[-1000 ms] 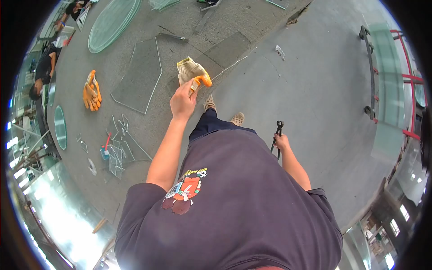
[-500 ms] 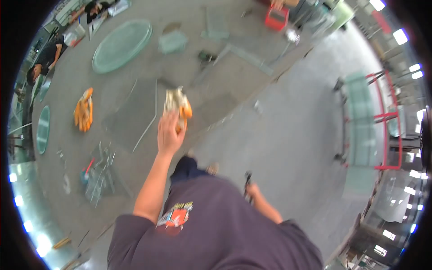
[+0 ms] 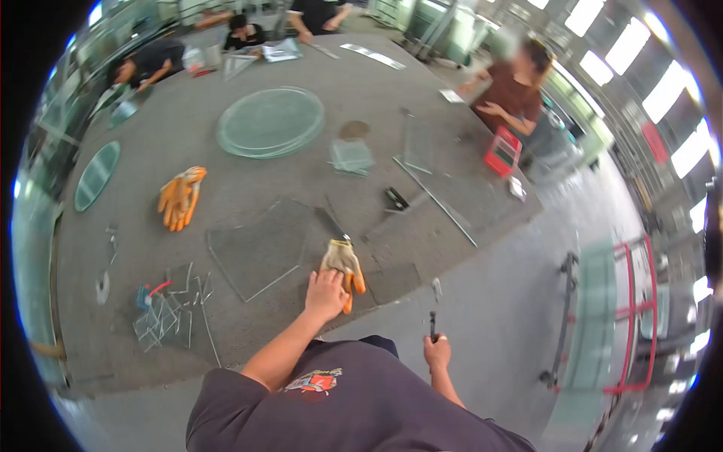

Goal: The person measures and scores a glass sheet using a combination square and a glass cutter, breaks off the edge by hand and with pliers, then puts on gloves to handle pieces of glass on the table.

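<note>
From the left, we see broken glass [image 3: 169, 316] heaped on the table [image 3: 139, 264], with a pair of orange and cream gloves [image 3: 181, 200] lying beyond it. The shards look thin and brittle, and their bare edges would likely cut skin. Next comes a cut glass sheet [image 3: 260, 245], flat on the table; we judge it stiff, slick and easily chipped, so it wants support from beneath.

To its right, near the table's edge, our left hand [image 3: 326, 295] lies over a single glove [image 3: 343, 260]. We cannot tell whether the fingers pinch it or only press on it. It should be light and limp, folding wherever we squeeze; the pale knitted cuff gives the surest hold, and the orange coating probably grips well.

Farthest right, beyond the table's edge, our right hand [image 3: 437, 352] is closed around a dark tool [image 3: 433, 322], its tip pointing away from us. It looks rigid and fairly dense, best held low, clear of the tip.
</note>
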The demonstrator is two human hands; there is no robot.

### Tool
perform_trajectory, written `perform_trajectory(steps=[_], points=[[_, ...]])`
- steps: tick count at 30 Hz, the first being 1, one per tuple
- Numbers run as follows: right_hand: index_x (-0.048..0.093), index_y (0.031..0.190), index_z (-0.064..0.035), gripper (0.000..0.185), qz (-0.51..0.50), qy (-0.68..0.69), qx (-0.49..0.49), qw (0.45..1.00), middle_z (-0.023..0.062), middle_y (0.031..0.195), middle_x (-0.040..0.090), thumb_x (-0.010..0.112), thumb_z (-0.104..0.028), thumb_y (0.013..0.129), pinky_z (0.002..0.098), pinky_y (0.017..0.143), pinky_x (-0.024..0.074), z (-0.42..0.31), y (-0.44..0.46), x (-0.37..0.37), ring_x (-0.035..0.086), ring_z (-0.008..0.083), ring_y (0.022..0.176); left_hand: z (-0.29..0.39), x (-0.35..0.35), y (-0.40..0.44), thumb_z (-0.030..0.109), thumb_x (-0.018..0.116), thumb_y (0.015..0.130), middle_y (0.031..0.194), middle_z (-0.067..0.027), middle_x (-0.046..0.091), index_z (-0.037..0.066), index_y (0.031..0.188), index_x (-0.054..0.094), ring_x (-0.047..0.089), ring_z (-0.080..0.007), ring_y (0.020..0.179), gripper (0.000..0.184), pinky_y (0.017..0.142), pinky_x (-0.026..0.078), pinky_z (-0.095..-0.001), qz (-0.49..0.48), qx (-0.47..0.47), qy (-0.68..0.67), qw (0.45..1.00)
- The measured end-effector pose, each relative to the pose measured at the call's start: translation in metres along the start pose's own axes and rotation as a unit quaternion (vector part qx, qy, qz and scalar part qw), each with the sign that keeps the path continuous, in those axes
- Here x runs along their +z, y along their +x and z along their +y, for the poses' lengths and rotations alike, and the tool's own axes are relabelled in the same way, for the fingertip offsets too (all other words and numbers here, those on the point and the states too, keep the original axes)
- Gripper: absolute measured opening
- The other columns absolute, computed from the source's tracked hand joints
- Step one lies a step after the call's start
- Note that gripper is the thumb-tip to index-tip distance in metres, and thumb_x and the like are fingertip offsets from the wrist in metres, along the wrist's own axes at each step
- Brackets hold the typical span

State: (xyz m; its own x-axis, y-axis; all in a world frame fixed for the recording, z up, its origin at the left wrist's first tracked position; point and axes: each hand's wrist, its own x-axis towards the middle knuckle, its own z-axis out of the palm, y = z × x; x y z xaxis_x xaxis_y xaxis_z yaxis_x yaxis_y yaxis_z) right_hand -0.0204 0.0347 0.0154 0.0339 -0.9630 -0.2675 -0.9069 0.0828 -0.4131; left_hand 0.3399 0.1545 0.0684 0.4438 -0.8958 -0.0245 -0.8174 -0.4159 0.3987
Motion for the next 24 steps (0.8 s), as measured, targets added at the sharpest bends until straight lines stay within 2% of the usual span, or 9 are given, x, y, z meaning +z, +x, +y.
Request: perform_trajectory(steps=[5, 7, 10, 13, 16, 19, 20, 23, 24], points=[[0.071, 0.104, -0.0009, 0.045, 0.045, -0.042, -0.143, 0.988, 0.0201, 0.099, 0.075, 0.071, -0.042, 0.085, 0.0489, 0.084, 0.0551, -0.124, 0.113, -0.046, 0.071, 0.0403, 0.098, 0.011, 0.0, -0.004, 0.038, 0.074, 0.087, 0.136, -0.0104, 0.057, 0.006, 0.141, 0.056, 0.049, -0.0276, 0.135, 0.065, 0.12, 0.03, -0.0535, 0.02, -0.039, 0.0, 0.999], [0.071, 0.101, -0.0011, 0.048, 0.039, -0.048, -0.165, 0.984, 0.0194, 0.099, 0.075, 0.071, -0.046, 0.084, 0.0498, 0.086, 0.0546, -0.174, 0.153, -0.062, 0.071, 0.0401, 0.099, 0.019, -0.004, -0.001, 0.039, 0.074, 0.087, 0.134, -0.0102, 0.058, 0.007, 0.141, 0.055, 0.051, -0.0283, 0.133, 0.066, 0.12, 0.03, -0.0528, 0.011, -0.059, 0.002, 0.998], [0.071, 0.107, -0.0024, 0.05, 0.017, -0.076, -0.209, 0.975, 0.0203, 0.11, 0.074, 0.074, -0.046, 0.082, 0.049, 0.091, 0.0536, -0.229, 0.208, -0.067, 0.069, 0.0392, 0.108, 0.025, -0.004, 0.005, 0.039, 0.075, 0.085, 0.134, -0.0112, 0.058, 0.007, 0.14, 0.057, 0.053, -0.0295, 0.131, 0.066, 0.119, 0.033, -0.0511, 0.021, -0.085, 0.017, 0.996], [0.069, 0.116, -0.0045, 0.051, 0.014, -0.112, -0.27, 0.956, 0.0195, 0.126, 0.068, 0.073, -0.044, 0.084, 0.0475, 0.1, 0.0489, -0.232, 0.237, -0.046, 0.064, 0.0368, 0.118, 0.028, 0.011, 0.003, 0.039, 0.076, 0.084, 0.135, -0.0114, 0.058, 0.006, 0.14, 0.057, 0.053, -0.0301, 0.131, 0.067, 0.117, 0.035, -0.0477, 0.015, -0.111, 0.036, 0.993], [0.067, 0.12, -0.0056, 0.045, 0.065, -0.055, -0.359, 0.929, 0.0173, 0.126, 0.066, 0.071, -0.036, 0.088, 0.0478, 0.101, 0.0461, -0.217, 0.218, -0.045, 0.063, 0.0362, 0.117, 0.034, 0.005, 0.002, 0.036, 0.076, 0.086, 0.137, -0.0102, 0.058, 0.006, 0.143, 0.054, 0.052, -0.0293, 0.131, 0.068, 0.118, 0.035, -0.044, 0.02, -0.121, 0.022, 0.992], [0.067, 0.117, -0.0052, 0.036, 0.011, 0.061, -0.39, 0.919, 0.015, 0.118, 0.067, 0.071, -0.028, 0.09, 0.0476, 0.098, 0.0462, -0.176, 0.188, -0.046, 0.064, 0.0357, 0.11, 0.035, 0.023, -0.007, 0.035, 0.075, 0.088, 0.137, -0.0088, 0.058, 0.007, 0.144, 0.054, 0.052, -0.028, 0.132, 0.066, 0.117, 0.035, -0.0433, 0.071, -0.142, 0.026, 0.987], [0.067, 0.112, -0.0036, 0.03, -0.014, 0.091, -0.391, 0.916, 0.0157, 0.112, 0.068, 0.07, -0.024, 0.09, 0.0458, 0.092, 0.0485, -0.154, 0.181, -0.041, 0.065, 0.0354, 0.104, 0.036, 0.03, -0.006, 0.035, 0.074, 0.089, 0.137, -0.0084, 0.058, 0.007, 0.144, 0.054, 0.052, -0.0277, 0.132, 0.065, 0.116, 0.035, -0.0432, 0.093, -0.136, 0.039, 0.986], [0.069, 0.099, -0.0033, 0.024, -0.094, 0.165, -0.27, 0.944, 0.0141, 0.089, 0.071, 0.067, -0.026, 0.093, 0.042, 0.072, 0.0521, -0.09, 0.173, -0.012, 0.067, 0.0265, 0.078, 0.04, 0.019, -0.001, 0.036, 0.076, 0.087, 0.137, -0.0084, 0.058, 0.008, 0.142, 0.055, 0.051, -0.0272, 0.133, 0.065, 0.115, 0.036, -0.0432, 0.068, -0.149, 0.044, 0.985], [0.069, 0.098, -0.0057, 0.028, -0.266, 0.176, -0.116, 0.941, 0.0106, 0.092, 0.071, 0.065, -0.033, 0.095, 0.0396, 0.069, 0.0508, -0.069, 0.183, 0.002, 0.066, 0.0215, 0.078, 0.04, 0.011, 0.003, 0.037, 0.076, 0.087, 0.137, -0.0082, 0.058, 0.009, 0.142, 0.056, 0.052, -0.0261, 0.133, 0.064, 0.115, 0.036, -0.044, 0.042, -0.147, 0.039, 0.987]])
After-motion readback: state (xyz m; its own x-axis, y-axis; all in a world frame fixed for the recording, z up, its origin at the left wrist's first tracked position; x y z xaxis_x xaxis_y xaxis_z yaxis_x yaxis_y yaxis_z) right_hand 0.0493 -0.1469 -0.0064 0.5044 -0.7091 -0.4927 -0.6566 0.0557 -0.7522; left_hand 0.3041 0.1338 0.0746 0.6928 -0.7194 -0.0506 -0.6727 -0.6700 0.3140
